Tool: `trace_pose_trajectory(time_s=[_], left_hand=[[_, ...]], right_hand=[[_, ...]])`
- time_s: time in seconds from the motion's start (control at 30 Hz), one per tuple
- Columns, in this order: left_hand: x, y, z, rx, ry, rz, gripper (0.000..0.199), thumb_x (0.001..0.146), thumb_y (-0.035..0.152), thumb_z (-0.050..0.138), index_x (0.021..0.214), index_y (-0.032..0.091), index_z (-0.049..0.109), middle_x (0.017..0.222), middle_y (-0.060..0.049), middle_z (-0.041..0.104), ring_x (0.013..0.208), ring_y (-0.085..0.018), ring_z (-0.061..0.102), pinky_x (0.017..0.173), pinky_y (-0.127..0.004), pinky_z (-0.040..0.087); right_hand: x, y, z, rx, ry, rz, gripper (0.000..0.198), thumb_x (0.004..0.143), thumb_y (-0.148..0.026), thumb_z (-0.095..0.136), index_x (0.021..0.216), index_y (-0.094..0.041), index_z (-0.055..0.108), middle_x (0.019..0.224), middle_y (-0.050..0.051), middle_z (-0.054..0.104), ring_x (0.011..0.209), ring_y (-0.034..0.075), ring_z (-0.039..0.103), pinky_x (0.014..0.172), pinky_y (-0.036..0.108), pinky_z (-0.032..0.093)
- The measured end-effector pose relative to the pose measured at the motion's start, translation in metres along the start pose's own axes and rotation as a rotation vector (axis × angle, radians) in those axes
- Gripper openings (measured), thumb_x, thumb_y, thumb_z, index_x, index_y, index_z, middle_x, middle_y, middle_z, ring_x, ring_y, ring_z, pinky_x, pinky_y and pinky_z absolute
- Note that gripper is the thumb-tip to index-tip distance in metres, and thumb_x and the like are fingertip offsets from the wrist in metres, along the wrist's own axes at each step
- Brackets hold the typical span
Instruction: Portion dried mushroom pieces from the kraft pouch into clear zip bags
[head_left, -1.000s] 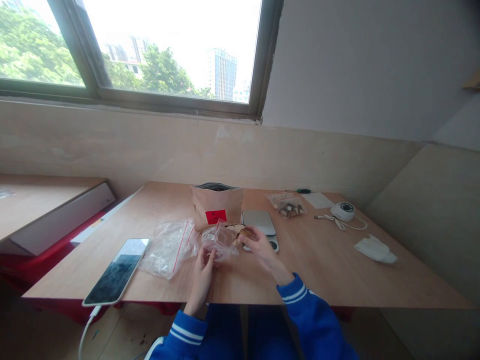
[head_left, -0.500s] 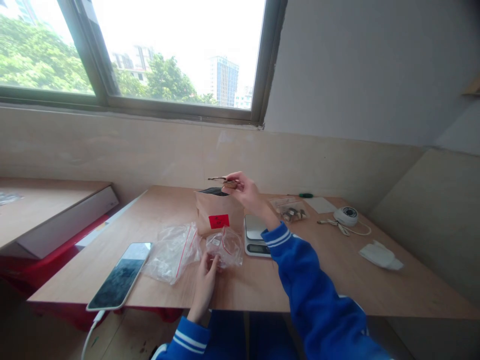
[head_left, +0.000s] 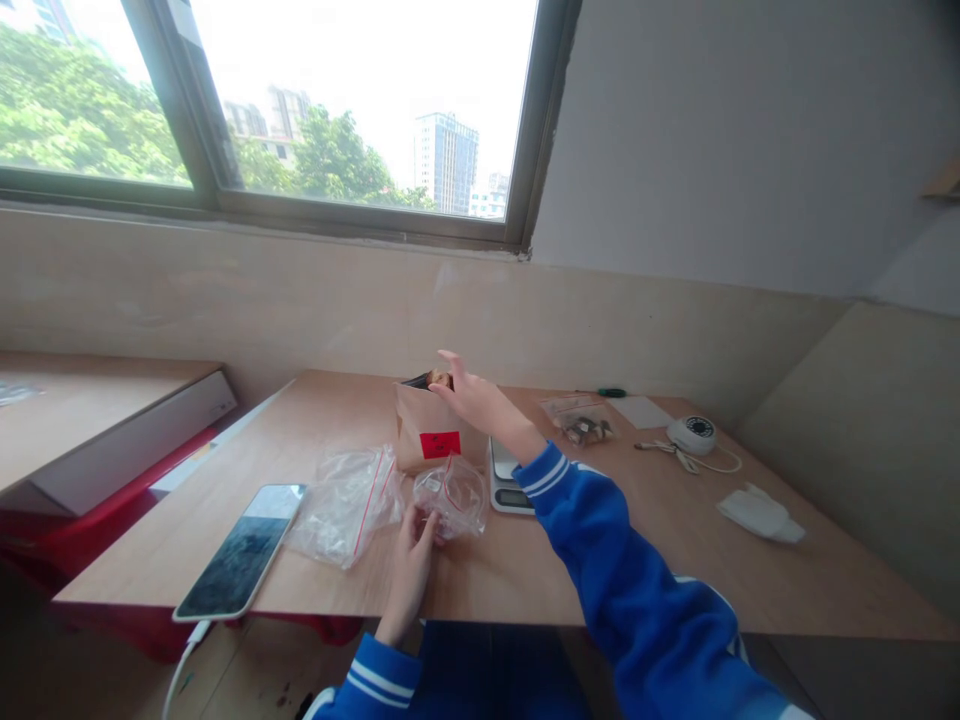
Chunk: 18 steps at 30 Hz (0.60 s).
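My right hand [head_left: 484,405] is over the mouth of an upright brown paper bag [head_left: 412,425] with a red label. Its finger and thumb are spread apart. A brown dried piece [head_left: 439,379] shows at the bag's opening by the fingertips, looking loose of them; part of it is hidden. At the near side of the table, my left hand [head_left: 411,560] pinches the edge of a small clear zip bag [head_left: 454,495], which stands open in front of the paper bag. A white kitchen scale [head_left: 512,497] is partly covered by my right forearm.
Left of my hands lie a larger clear zip bag [head_left: 341,510] and a phone [head_left: 244,555] on a cable. Farther right are a bag of dark pieces [head_left: 589,428], a screwdriver [head_left: 611,392], white paper [head_left: 641,411], a dome camera [head_left: 691,434] and a crumpled white item [head_left: 761,513].
My right hand has shifted slightly and its fingers have spread. The brown piece, held between the fingers before, is now lower, at the paper bag's mouth. My left hand has stayed put.
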<state>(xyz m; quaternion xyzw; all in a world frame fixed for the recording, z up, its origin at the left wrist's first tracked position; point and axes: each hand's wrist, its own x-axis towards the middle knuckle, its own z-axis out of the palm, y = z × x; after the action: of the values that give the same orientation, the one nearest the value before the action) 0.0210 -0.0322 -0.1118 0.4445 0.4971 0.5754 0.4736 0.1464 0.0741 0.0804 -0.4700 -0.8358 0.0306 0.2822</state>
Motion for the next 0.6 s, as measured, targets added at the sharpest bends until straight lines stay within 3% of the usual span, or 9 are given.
trace_pose_trajectory(time_s=[0.1, 0.23, 0.4, 0.53, 0.6], left_hand=[[-0.001, 0.004, 0.001, -0.024, -0.002, -0.001, 0.04, 0.075, 0.049, 0.064, 0.101, 0.019, 0.059, 0.075, 0.002, 0.058, 0.065, -0.015, 0.053, 0.068, -0.029, 0.043], [-0.001, 0.006, 0.001, -0.032, 0.013, -0.014, 0.043, 0.074, 0.048, 0.065, 0.105, 0.018, 0.06, 0.085, -0.002, 0.063, 0.073, -0.017, 0.057, 0.07, -0.029, 0.046], [0.0, 0.002, 0.0, -0.024, 0.047, -0.057, 0.051, 0.072, 0.047, 0.066, 0.114, 0.019, 0.059, 0.103, -0.006, 0.066, 0.096, -0.023, 0.061, 0.083, -0.032, 0.048], [-0.002, 0.004, -0.001, -0.048, 0.054, -0.069, 0.054, 0.075, 0.046, 0.064, 0.123, 0.023, 0.055, 0.125, -0.008, 0.061, 0.12, -0.026, 0.053, 0.102, -0.038, 0.04], [-0.005, 0.006, 0.0, -0.068, 0.001, -0.046, 0.056, 0.077, 0.046, 0.063, 0.128, 0.025, 0.05, 0.132, -0.007, 0.057, 0.125, -0.026, 0.05, 0.106, -0.039, 0.037]], right_hand=[[-0.004, -0.003, 0.003, -0.124, -0.055, 0.028, 0.035, 0.099, -0.04, 0.038, 0.119, -0.015, 0.052, 0.093, 0.013, 0.069, 0.081, 0.024, 0.068, 0.071, 0.031, 0.047], [-0.008, 0.0, 0.004, -0.174, -0.098, -0.099, 0.04, 0.101, -0.036, 0.033, 0.09, -0.016, 0.066, 0.098, 0.014, 0.07, 0.092, 0.023, 0.065, 0.082, 0.033, 0.046], [-0.018, 0.003, -0.001, 0.06, 0.06, -0.238, 0.035, 0.101, -0.029, 0.032, 0.114, -0.018, 0.063, 0.121, 0.01, 0.065, 0.113, 0.021, 0.057, 0.1, 0.036, 0.039], [-0.048, -0.004, -0.004, 0.196, 0.334, -0.107, 0.033, 0.1, -0.03, 0.033, 0.109, -0.02, 0.063, 0.111, 0.008, 0.067, 0.108, 0.019, 0.057, 0.098, 0.035, 0.04], [-0.071, -0.004, 0.002, 0.262, 0.352, 0.057, 0.031, 0.098, -0.034, 0.036, 0.103, -0.02, 0.063, 0.102, 0.008, 0.067, 0.098, 0.02, 0.06, 0.091, 0.035, 0.045]])
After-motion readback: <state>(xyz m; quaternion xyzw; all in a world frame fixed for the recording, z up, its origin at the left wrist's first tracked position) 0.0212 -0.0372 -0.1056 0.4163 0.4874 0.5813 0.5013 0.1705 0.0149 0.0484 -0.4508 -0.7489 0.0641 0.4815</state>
